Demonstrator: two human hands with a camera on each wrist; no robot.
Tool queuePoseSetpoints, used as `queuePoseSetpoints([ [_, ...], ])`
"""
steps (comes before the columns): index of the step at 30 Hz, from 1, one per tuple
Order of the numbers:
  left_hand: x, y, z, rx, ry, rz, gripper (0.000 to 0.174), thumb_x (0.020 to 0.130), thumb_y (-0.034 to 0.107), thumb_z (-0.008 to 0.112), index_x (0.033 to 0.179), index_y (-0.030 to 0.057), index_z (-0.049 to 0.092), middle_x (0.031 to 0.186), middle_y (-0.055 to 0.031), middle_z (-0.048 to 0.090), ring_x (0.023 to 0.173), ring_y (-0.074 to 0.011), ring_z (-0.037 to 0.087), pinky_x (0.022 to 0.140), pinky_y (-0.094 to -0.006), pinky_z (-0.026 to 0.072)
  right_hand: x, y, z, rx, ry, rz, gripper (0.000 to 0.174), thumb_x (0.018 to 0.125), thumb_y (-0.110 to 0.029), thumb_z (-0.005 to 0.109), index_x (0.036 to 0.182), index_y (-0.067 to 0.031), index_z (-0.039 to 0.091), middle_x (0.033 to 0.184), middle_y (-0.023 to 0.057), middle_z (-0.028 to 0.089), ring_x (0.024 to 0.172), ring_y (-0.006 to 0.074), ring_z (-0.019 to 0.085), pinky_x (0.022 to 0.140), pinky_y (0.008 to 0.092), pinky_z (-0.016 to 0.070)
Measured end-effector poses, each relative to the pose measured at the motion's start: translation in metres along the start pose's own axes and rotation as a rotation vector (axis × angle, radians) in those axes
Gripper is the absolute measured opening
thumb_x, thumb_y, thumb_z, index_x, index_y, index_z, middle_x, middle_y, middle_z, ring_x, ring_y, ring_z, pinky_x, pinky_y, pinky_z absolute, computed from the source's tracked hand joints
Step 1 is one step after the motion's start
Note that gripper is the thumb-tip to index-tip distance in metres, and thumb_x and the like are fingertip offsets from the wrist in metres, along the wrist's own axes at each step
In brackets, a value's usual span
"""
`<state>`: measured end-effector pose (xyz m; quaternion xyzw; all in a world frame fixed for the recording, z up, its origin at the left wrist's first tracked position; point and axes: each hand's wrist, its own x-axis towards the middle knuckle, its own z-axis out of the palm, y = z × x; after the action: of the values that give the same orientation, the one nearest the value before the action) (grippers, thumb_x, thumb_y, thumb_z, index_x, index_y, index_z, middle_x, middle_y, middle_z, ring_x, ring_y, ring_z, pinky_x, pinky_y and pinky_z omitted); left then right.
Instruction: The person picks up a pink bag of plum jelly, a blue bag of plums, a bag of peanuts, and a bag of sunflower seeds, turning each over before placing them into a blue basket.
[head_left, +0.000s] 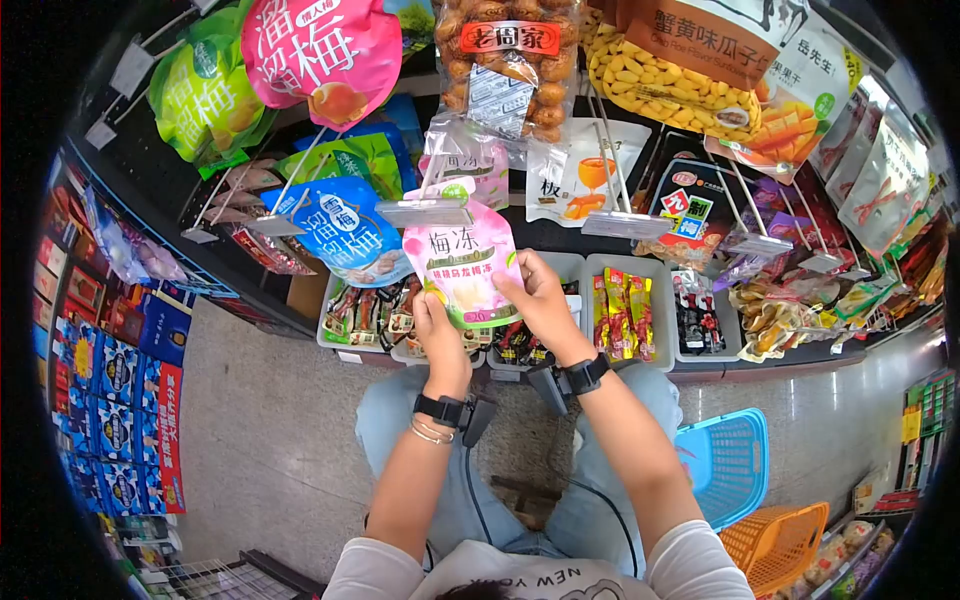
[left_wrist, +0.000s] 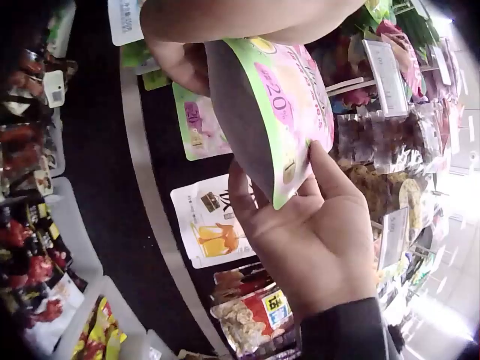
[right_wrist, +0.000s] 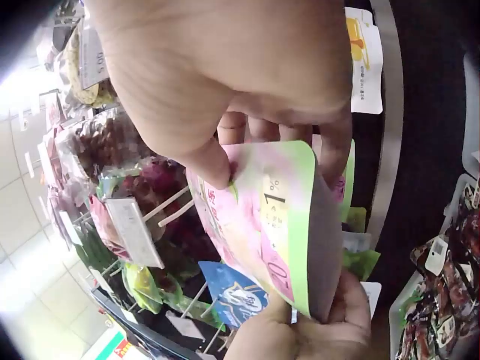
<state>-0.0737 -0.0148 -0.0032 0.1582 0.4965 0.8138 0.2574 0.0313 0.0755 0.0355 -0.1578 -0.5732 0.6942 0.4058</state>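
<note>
In the head view, a pink pouch with a green bottom edge (head_left: 462, 265) is upright between both hands, in front of the hanging racks. My left hand (head_left: 441, 338) pinches its lower left edge, while my right hand (head_left: 542, 300) grips the right edge, thumb on the front. Seen in the left wrist view, the pouch (left_wrist: 289, 97) has its grey base facing the camera, with the right hand (left_wrist: 311, 240) around one corner. The right wrist view has the right hand (right_wrist: 232, 75) across the pouch (right_wrist: 259, 210) and the left hand (right_wrist: 307, 330) at its other side.
A blue pouch (head_left: 345, 232) hangs at the left, and a white pouch (head_left: 583, 172) hangs behind to the right. Metal hooks with price tags jut out around the hands. Grey bins (head_left: 660, 315) line the shelf below. Blue (head_left: 728, 465) and orange (head_left: 775, 545) baskets stand at the right.
</note>
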Motion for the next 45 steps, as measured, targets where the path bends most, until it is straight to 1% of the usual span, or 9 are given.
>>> queuePoseSetpoints([
  [7, -0.040, -0.001, -0.009, 0.026, -0.098, -0.031, 0.022, 0.101, 0.026, 0.036, 0.104, 0.0059, 0.045, 0.094, -0.0009, 0.052, 0.086, -0.0079, 0.051, 0.070, -0.0237, 0.0466, -0.049, -0.020, -0.018, -0.090, -0.097, 0.126, 0.021, 0.084, -0.010, 0.066, 0.099, -0.0014, 0.053, 0.092, 0.0007, 0.060, 0.084, 0.0054, 0.055, 0.073, 0.0216, 0.0448],
  [10, -0.043, -0.016, -0.011, 0.004, -0.108, -0.071, 0.022, 0.101, 0.025, 0.036, 0.102, 0.0055, 0.046, 0.093, -0.0001, 0.052, 0.088, -0.0069, 0.048, 0.078, -0.0245, 0.0425, -0.067, -0.022, -0.026, -0.197, -0.166, 0.172, 0.025, 0.084, -0.009, 0.066, 0.102, -0.0006, 0.053, 0.093, 0.0010, 0.061, 0.084, 0.0064, 0.056, 0.074, 0.0229, 0.0461],
  [14, -0.048, -0.036, -0.008, 0.107, -0.144, -0.102, 0.022, 0.101, 0.022, 0.036, 0.098, 0.0044, 0.049, 0.092, -0.0001, 0.051, 0.086, -0.0065, 0.045, 0.080, -0.0236, 0.0387, -0.076, 0.002, -0.037, -0.159, 0.067, 0.094, 0.034, 0.084, -0.010, 0.066, 0.113, 0.0020, 0.053, 0.095, 0.0023, 0.062, 0.086, 0.0095, 0.058, 0.077, 0.0258, 0.0477],
  [17, -0.054, -0.046, -0.004, 0.225, -0.216, -0.109, 0.022, 0.100, 0.021, 0.039, 0.096, 0.0034, 0.051, 0.090, 0.0003, 0.051, 0.083, -0.0060, 0.044, 0.077, -0.0229, 0.0385, -0.082, 0.004, -0.057, -0.185, 0.106, 0.244, 0.035, 0.085, -0.009, 0.064, 0.116, 0.0019, 0.053, 0.107, 0.0044, 0.062, 0.094, 0.0095, 0.057, 0.082, 0.0260, 0.0473],
  [21, -0.063, -0.049, 0.007, 0.257, -0.321, -0.162, 0.020, 0.098, 0.019, 0.043, 0.094, 0.0022, 0.052, 0.086, 0.0002, 0.053, 0.080, -0.0048, 0.046, 0.073, -0.0220, 0.0395, -0.087, -0.007, -0.071, 0.006, 0.271, 0.270, 0.030, 0.085, -0.014, 0.067, 0.109, 0.0018, 0.059, 0.102, 0.0066, 0.065, 0.088, 0.0109, 0.061, 0.079, 0.0269, 0.0490],
  [27, -0.063, -0.040, 0.027, 0.166, -0.356, -0.221, 0.018, 0.096, 0.019, 0.050, 0.094, 0.0019, 0.054, 0.084, 0.0014, 0.057, 0.075, -0.0040, 0.050, 0.068, -0.0218, 0.0412, -0.097, 0.001, -0.085, -0.112, 0.205, 0.354, 0.030, 0.083, -0.014, 0.068, 0.108, 0.0017, 0.060, 0.100, 0.0063, 0.066, 0.087, 0.0103, 0.061, 0.077, 0.0266, 0.0490],
  [28, -0.059, -0.046, 0.020, 0.175, -0.397, -0.235, 0.024, 0.097, 0.022, 0.048, 0.108, 0.0019, 0.055, 0.103, -0.0029, 0.061, 0.090, -0.0070, 0.056, 0.077, -0.0230, 0.0444, -0.098, 0.004, -0.083, -0.069, 0.209, 0.349, 0.029, 0.083, -0.013, 0.069, 0.107, 0.0016, 0.060, 0.099, 0.0057, 0.066, 0.086, 0.0095, 0.060, 0.077, 0.0260, 0.0485],
  [34, -0.063, -0.036, 0.025, 0.123, -0.346, -0.301, 0.018, 0.096, 0.020, 0.051, 0.099, 0.0031, 0.056, 0.092, 0.0000, 0.062, 0.078, -0.0018, 0.053, 0.067, -0.0188, 0.0423, -0.091, -0.010, -0.086, -0.013, 0.272, 0.310, 0.026, 0.083, -0.015, 0.069, 0.102, 0.0020, 0.064, 0.092, 0.0046, 0.067, 0.081, 0.0075, 0.059, 0.073, 0.0235, 0.0476],
  [45, -0.055, -0.043, 0.017, 0.099, -0.356, -0.275, 0.027, 0.094, 0.024, 0.053, 0.107, 0.0013, 0.054, 0.102, -0.0036, 0.060, 0.087, -0.0084, 0.054, 0.077, -0.0245, 0.0433, -0.098, -0.006, -0.084, -0.148, 0.017, 0.384, 0.027, 0.088, -0.018, 0.063, 0.109, -0.0008, 0.061, 0.100, 0.0018, 0.065, 0.087, 0.0074, 0.058, 0.080, 0.0246, 0.0462],
])
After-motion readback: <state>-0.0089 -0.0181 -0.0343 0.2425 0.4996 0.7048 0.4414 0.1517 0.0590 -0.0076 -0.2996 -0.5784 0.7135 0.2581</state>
